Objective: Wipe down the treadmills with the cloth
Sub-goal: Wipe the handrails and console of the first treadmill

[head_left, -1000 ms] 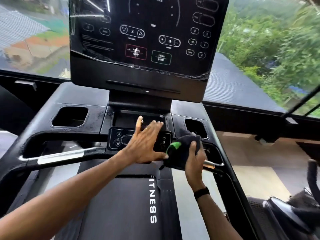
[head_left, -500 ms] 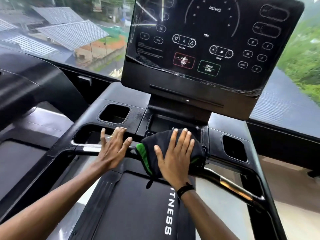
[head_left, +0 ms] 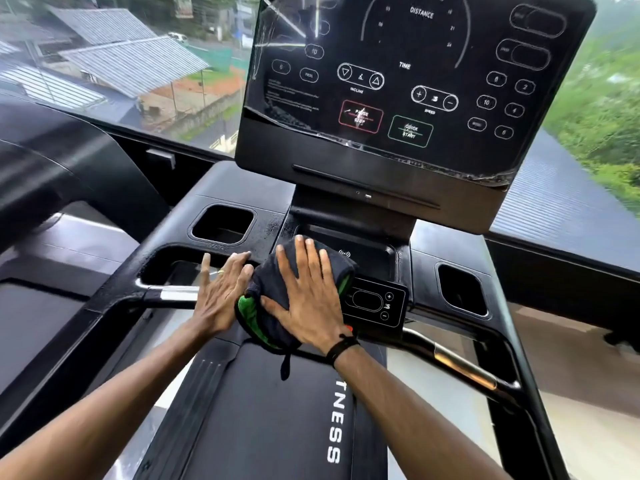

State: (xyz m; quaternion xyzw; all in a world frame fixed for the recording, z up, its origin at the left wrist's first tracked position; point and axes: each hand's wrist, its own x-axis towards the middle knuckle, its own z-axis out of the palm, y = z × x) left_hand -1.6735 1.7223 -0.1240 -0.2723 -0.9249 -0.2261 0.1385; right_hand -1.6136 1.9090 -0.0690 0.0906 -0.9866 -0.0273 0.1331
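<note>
Landmark: treadmill [head_left: 242,403] control pad [head_left: 375,303].
Cloth [head_left: 277,289]: dark, green-edged, bunched on the console just left of the pad.
Right hand [head_left: 308,299]: fingers spread, palm pressing the cloth flat.
Left hand [head_left: 221,292]: fingers straight, resting left of the cloth.
Display [head_left: 415,81]: above the pad, streaked.
Progress: judged mid-wipe; display, handlebars and cup wells appear left.

Two hands and a cloth on a treadmill.

The right hand [head_left: 306,299] lies flat on a dark cloth [head_left: 277,289] with a green edge, pressing it on the small panel [head_left: 375,303] under the big screen [head_left: 415,81]. The left hand [head_left: 221,292] lies flat on the bar [head_left: 169,294], just beside the cloth. A ring, I think, shows on one finger. Roofs [head_left: 114,57] and trees [head_left: 602,116] show through the window.
</note>
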